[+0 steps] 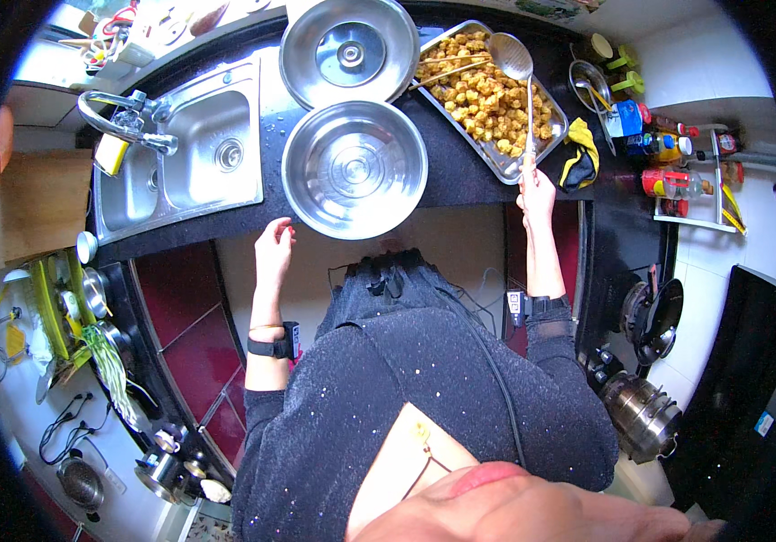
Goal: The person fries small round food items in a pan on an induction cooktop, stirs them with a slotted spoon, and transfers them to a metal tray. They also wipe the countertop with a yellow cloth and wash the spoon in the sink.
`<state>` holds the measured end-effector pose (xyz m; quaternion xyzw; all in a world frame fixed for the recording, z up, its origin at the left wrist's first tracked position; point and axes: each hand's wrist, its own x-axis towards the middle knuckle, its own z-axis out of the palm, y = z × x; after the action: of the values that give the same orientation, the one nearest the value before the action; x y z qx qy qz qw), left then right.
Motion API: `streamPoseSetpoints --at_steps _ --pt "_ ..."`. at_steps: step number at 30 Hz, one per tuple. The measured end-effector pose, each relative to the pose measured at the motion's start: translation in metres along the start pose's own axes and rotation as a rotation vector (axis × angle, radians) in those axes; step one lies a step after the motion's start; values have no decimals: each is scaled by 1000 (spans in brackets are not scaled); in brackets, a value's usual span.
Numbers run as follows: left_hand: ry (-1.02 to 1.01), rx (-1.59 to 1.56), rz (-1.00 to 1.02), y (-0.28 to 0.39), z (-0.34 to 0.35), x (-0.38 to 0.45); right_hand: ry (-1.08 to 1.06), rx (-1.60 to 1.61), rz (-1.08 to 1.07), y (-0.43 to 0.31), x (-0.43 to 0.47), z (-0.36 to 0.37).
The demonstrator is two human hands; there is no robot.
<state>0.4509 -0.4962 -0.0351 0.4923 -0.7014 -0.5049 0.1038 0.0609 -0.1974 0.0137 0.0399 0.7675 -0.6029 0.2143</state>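
My right hand (536, 196) is closed around the handle of a slotted metal skimmer (511, 57), whose head rests at the upper part of a rectangular metal tray (508, 175). Golden-brown fried pieces (489, 108) fill much of that tray, and a pair of wooden chopsticks (452, 72) lies across them. My left hand (275, 238) is empty, fingers loosely curled and apart, just off the counter's front edge beside an empty stainless steel basin (355, 169). Behind the basin sits another round steel vessel or lid (349, 54) with a dark centre.
A double steel sink (202, 149) with a faucet (113, 118) lies left. Right of the tray are a yellow and black cloth (580, 156), a small metal bowl (590, 85) and bottles (666, 183). A wok (662, 318) and steel pot (640, 413) stand further right.
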Motion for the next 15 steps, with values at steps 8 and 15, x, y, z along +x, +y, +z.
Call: streamPoseSetpoints --at_steps 8,15 --pt "-19 -19 21 1 -2 10 71 -115 -57 0 0 2" --pt "1 -27 -6 43 -6 9 -88 452 93 11 -4 -10"
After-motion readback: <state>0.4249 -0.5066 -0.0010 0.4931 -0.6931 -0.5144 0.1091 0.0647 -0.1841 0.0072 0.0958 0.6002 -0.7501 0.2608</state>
